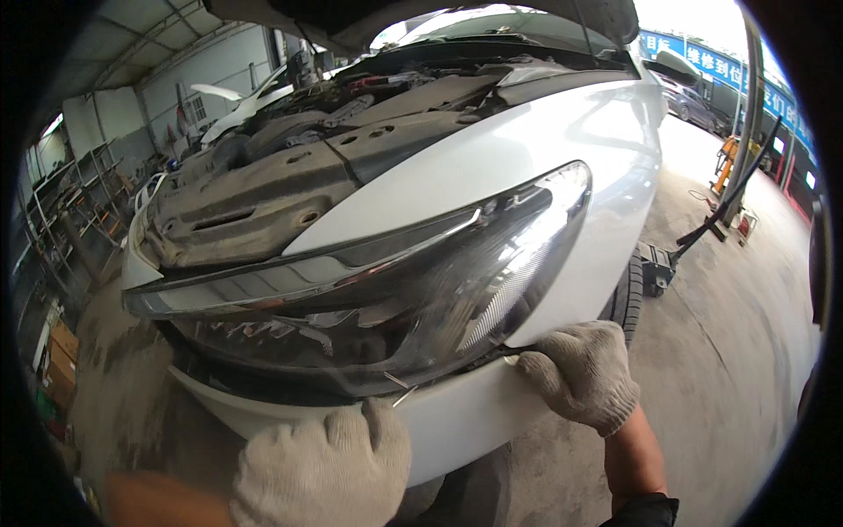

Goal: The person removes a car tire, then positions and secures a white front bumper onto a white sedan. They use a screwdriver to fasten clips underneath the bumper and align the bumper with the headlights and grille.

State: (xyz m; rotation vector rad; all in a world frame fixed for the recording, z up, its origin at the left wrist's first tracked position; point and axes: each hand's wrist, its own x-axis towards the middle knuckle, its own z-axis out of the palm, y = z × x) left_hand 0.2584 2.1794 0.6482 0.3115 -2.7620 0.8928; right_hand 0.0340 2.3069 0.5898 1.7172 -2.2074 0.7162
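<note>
A white car's front corner fills the middle of the view, with its headlight (pixel 421 307) under a white fender (pixel 562 132). Below the headlight lies the white bumper cover (pixel 470 413), its upper edge standing apart from the lamp toward the left. My right hand (pixel 580 373), in a knitted grey glove, grips the bumper's corner where it meets the fender. Lower down, my left hand (pixel 325 461), gloved alike, is curled over the bumper's top edge; its fingertips are partly hidden. Close to its fingers a small metal tab (pixel 399 386) sticks out under the headlight.
The raised hood (pixel 421 22) hangs above a dusty engine bay cover (pixel 255 189). Behind my right hand is the front tyre (pixel 625 299), with a floor jack (pixel 659 268) and its long handle beside it. Shelving (pixel 75 211) and a cardboard box (pixel 61 360) stand left.
</note>
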